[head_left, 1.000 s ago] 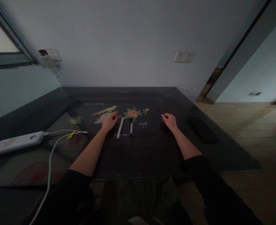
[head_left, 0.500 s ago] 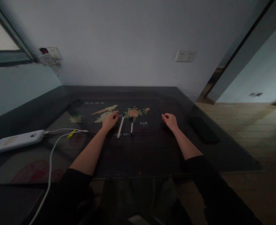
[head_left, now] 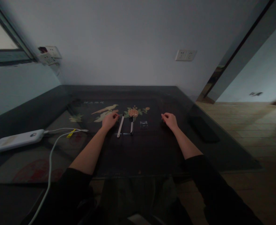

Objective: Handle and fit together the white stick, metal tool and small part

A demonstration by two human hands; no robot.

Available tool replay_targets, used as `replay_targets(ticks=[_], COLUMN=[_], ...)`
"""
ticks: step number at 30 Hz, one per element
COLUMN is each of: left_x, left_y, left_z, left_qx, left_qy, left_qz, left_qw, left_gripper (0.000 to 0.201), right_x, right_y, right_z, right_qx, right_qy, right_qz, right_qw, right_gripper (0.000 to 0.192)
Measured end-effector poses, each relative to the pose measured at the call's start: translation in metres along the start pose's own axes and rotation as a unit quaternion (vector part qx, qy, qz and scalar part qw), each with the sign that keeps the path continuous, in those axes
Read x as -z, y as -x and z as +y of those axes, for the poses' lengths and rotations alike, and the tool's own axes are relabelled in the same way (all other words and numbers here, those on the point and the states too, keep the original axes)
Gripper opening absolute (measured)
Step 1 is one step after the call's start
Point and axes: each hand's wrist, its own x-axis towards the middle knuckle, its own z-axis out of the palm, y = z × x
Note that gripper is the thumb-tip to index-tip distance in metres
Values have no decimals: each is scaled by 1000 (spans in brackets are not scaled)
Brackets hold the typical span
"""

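Observation:
My left hand (head_left: 109, 120) rests on the dark glass-topped table (head_left: 138, 150), fingers loosely curled, just left of a thin white stick-shaped tool (head_left: 120, 125). Beside that lies a second slim tool (head_left: 131, 125) with a dark tip, and a small clear box (head_left: 143, 124) sits to its right. Farther right, my right hand (head_left: 170, 120) lies on the table with fingers curled, holding nothing that I can see. Neither hand touches the tools.
A white power bank (head_left: 15, 140) with a white cable (head_left: 51, 156) lies at the left. A dark flat phone-like object (head_left: 202, 128) lies near the right edge. Wall sockets (head_left: 185, 55) are on the back wall. Wooden floor lies to the right.

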Motion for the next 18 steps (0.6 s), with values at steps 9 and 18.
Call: replay_targets(ticks=[9,18], left_x=[0,-1], left_y=[0,-1], left_z=[0,-1], left_qx=[-10,-11], left_qy=[-1,-4], left_qz=[1,5], left_qw=[1000,1000], left_gripper=[29,29], right_x=[1,1], right_y=[-1,0], right_z=[0,0], right_qx=[-1,4], right_qy=[17,17], right_qz=[-9,-11], right_qw=[1000,1000], right_gripper=[36,35])
